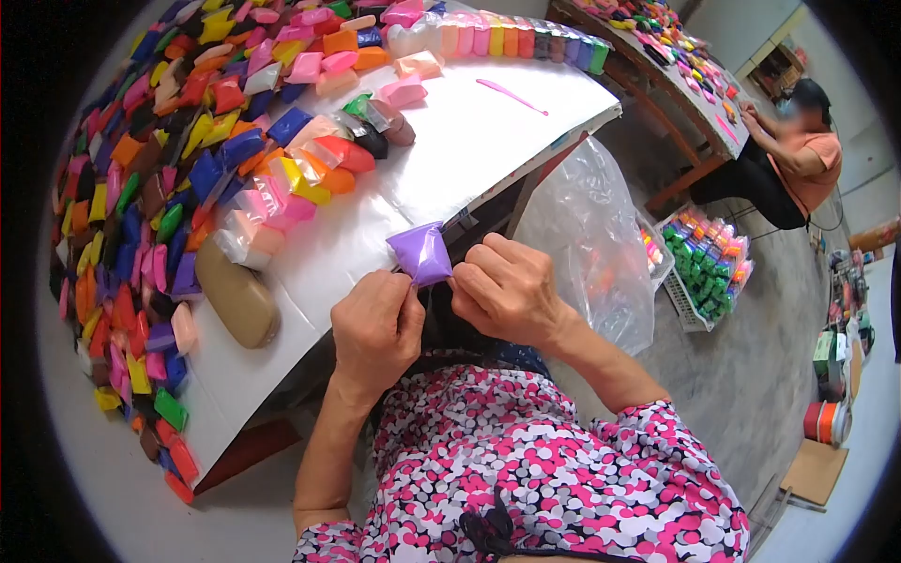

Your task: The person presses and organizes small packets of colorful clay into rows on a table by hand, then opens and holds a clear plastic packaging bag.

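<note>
A small shiny purple packet (421,253) is held up in front of my body, just off the table's edge. My left hand (377,324) is closed, pinching the packet near its lower left corner. At the packet's right side my right hand (507,289) is also closed, with its fingertips on the lower right corner. Both thumbs are partly hidden. Nearest on the table (436,159) are a brown rounded block (236,296) and a bent row of joined packets in several colours, with a yellow packet (300,181) among them.
Loose coloured packets (122,225) are heaped along the left. A straight strip of packets (526,42) lies at the far edge, near a pink stick (511,96). A clear plastic bag (591,244) hangs at right by a filled basket (704,267). Another person (807,155) sits beyond.
</note>
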Demonstrator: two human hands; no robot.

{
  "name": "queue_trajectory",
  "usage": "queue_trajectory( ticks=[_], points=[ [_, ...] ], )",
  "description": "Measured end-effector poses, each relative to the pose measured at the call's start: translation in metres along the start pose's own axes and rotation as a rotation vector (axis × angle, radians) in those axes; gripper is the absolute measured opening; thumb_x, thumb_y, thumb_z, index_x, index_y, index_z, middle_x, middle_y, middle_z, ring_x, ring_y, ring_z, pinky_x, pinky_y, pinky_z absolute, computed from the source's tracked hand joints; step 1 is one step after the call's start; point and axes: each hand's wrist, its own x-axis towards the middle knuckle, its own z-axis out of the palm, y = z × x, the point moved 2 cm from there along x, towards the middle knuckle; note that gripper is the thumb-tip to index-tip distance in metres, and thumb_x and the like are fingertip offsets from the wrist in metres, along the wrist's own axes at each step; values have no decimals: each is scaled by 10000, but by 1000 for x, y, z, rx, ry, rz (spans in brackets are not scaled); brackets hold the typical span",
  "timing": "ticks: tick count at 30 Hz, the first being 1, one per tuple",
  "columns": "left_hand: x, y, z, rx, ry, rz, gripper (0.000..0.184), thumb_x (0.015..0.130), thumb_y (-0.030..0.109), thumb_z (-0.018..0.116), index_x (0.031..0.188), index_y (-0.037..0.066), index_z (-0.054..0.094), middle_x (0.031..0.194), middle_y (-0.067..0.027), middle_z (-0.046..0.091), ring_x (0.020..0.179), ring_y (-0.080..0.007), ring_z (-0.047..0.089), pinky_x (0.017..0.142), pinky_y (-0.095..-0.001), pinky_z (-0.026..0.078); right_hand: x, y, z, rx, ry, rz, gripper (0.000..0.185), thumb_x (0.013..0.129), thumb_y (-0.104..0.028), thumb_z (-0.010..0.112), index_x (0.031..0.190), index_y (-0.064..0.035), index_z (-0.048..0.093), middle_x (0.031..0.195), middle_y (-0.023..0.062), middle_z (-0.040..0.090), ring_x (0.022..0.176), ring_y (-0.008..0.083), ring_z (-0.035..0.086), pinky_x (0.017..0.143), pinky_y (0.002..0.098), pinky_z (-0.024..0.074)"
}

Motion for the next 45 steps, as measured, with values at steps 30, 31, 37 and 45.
queue_trajectory(
  ticks=[30,31,37,45],
  points=[
    [150,-56,-59,-30,-192,-190,492,814,104,674,1266,-19,524,1253,-165,571,1187,-276,527,1010,-351,395,107,158,48,758,-312,402,428,756,-143,645,1165,-16,620,994,81,654,921,163,594,890,328,478],
    [155,-69,-53,-44,-278,-193,510,817,93,673,1289,-14,513,1295,-152,558,1229,-246,505,1041,-335,372,105,162,55,790,-338,409,441,754,-132,630,1179,-15,615,1017,86,656,935,171,597,896,332,478],
    [157,-89,-23,-145,-498,-250,652,782,139,726,1356,-18,458,1317,-167,536,1223,-250,500,1035,-335,378,107,157,58,815,-422,460,507,740,-77,540,1242,-19,592,1101,117,660,1009,197,613,898,339,490],
    [157,-86,-9,-100,-442,-155,658,776,182,700,1354,-16,454,1261,-207,563,1164,-307,550,1010,-368,409,91,157,84,833,-206,300,523,800,37,484,1315,-38,536,1062,81,643,953,183,607,825,307,504]
  ],
)
